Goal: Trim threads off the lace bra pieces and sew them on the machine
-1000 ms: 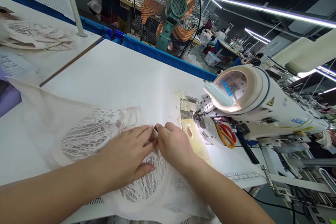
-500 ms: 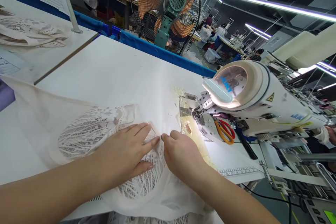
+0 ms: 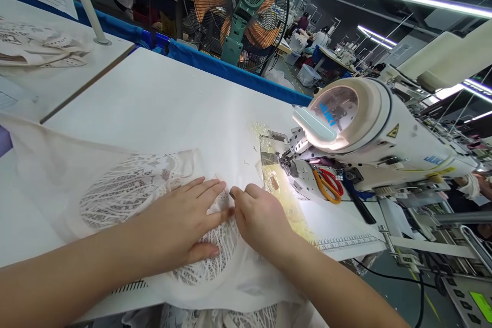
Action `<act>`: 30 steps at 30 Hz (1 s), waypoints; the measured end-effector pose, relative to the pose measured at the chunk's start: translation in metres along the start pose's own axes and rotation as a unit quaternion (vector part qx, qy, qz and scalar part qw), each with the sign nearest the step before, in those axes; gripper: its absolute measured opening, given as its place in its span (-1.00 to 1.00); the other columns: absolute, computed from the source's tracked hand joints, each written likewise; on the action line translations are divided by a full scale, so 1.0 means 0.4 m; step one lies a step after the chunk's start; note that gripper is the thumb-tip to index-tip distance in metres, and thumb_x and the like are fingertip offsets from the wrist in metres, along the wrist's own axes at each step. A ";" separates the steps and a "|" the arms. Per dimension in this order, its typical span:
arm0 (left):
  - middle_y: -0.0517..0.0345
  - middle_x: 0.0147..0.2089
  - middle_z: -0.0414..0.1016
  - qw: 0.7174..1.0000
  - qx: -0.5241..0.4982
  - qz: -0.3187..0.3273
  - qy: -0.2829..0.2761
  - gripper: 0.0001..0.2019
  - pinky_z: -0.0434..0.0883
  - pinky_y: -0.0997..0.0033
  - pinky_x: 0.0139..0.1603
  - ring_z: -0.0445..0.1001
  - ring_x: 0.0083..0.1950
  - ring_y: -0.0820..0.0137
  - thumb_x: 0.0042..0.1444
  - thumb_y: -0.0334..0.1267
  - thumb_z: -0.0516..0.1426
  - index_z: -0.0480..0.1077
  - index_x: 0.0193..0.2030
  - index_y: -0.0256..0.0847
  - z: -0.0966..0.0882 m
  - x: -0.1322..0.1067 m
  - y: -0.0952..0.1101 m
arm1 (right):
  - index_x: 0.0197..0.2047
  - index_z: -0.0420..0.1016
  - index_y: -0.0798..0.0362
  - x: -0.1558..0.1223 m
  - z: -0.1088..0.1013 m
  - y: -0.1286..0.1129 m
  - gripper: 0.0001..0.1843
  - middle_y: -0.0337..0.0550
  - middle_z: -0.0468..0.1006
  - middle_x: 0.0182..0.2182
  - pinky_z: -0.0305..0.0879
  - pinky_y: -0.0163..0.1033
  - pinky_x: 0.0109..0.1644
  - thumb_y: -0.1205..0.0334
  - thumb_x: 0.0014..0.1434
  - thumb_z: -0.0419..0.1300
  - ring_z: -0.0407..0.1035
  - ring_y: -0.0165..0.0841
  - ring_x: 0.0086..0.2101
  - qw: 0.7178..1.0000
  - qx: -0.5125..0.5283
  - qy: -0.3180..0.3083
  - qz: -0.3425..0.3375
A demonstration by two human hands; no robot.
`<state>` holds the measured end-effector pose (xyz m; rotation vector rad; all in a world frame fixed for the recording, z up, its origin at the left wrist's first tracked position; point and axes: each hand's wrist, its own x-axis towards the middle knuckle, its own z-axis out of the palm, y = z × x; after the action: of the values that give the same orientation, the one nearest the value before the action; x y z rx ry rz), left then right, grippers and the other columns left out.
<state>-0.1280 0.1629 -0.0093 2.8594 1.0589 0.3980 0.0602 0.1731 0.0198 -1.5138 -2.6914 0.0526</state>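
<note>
A white lace garment (image 3: pixel 115 195), sheer with two patterned panels, lies spread over the white table, part of it hanging past the near edge. My left hand (image 3: pixel 196 215) rests flat on the lace, fingers stretched and thumb apart, pressing the cloth down. Close beside its fingertips, my right hand (image 3: pixel 259 218) is closed in a pinch at the garment's edge. A small dark tip shows at the right fingertips; what it belongs to is hidden inside the hand.
Right of my hands stands a white sewing machine (image 3: pixel 346 118). Orange-handled scissors (image 3: pixel 326 187) and a red-handled tool (image 3: pixel 333 180) lie beneath its arm. A ruler strip (image 3: pixel 346 242) runs along the table edge. Behind the table is a large fan (image 3: pixel 238 15); more lace pieces (image 3: pixel 42 46) lie far left.
The view has shifted slightly, moving the scene left and up. My left hand stays flat on the lace. The dark tip at my right fingertips shows more clearly now.
</note>
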 end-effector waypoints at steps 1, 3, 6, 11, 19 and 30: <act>-0.25 0.28 0.21 1.000 -0.004 -0.002 -0.009 -0.49 0.22 -0.08 0.21 0.18 0.29 -0.02 0.01 0.07 0.19 0.38 0.08 -0.08 -0.003 0.001 0.000 | -0.22 0.47 0.13 0.003 -0.001 -0.002 -0.81 -0.21 0.28 -0.53 -0.12 -0.31 -0.54 0.42 0.10 0.08 0.13 -0.38 -0.57 1.000 -0.001 -0.009 0.001; -0.23 0.28 0.22 1.000 -0.006 -0.008 -0.022 -0.50 0.20 -0.08 0.23 0.17 0.29 0.00 0.01 0.07 0.20 0.39 0.08 -0.06 -0.006 0.003 0.001 | -0.21 0.47 0.12 0.006 -0.001 -0.006 -0.80 -0.20 0.30 -0.52 -0.12 -0.30 -0.53 0.43 0.09 0.08 0.14 -0.38 -0.57 1.000 -0.009 -0.024 0.000; -0.25 0.28 0.21 1.000 -0.002 -0.013 -0.026 -0.47 0.20 -0.09 0.23 0.16 0.30 0.00 -0.03 0.03 0.24 0.38 0.09 -0.07 -0.006 0.007 0.003 | -0.22 0.46 0.12 -0.004 0.002 -0.008 -0.79 -0.19 0.32 -0.51 -0.13 -0.29 -0.53 0.45 0.09 0.07 0.13 -0.39 -0.57 0.999 -0.025 -0.032 -0.007; -0.24 0.27 0.22 0.999 -0.004 -0.020 -0.026 -0.43 0.20 -0.10 0.22 0.19 0.28 -0.02 0.00 0.03 0.22 0.32 0.16 -0.01 -0.009 0.010 0.008 | -0.33 0.44 0.13 -0.057 -0.010 0.001 -0.81 -0.22 0.28 -0.56 -0.16 -0.30 -0.55 0.52 0.06 0.05 0.04 -0.41 -0.61 0.998 -0.045 -0.014 -0.032; -0.22 0.25 0.26 0.999 0.023 -0.019 -0.018 -0.47 0.18 -0.12 0.21 0.22 0.26 -0.02 0.03 0.05 0.20 0.33 0.16 0.03 -0.008 0.012 0.014 | -0.28 0.50 0.16 -0.107 -0.025 0.019 -0.77 -0.24 0.23 -0.61 -0.20 -0.31 -0.57 0.48 0.10 0.03 -0.04 -0.41 -0.63 0.997 -0.017 0.065 -0.028; -0.28 0.18 0.31 0.996 0.074 0.022 0.042 -0.41 0.27 -0.12 0.13 0.31 0.17 -0.06 -0.06 0.04 0.25 0.35 0.14 -0.05 0.012 0.008 0.007 | -0.19 0.49 0.19 -0.090 0.001 0.014 -0.74 -0.21 0.29 -0.57 -0.17 -0.30 -0.54 0.49 0.08 0.05 0.01 -0.41 -0.61 0.999 -0.024 0.024 -0.031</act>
<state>-0.1227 0.1629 -0.0129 3.0246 1.0852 0.4647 0.0837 0.1451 0.0181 -1.4245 -2.7191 -0.0513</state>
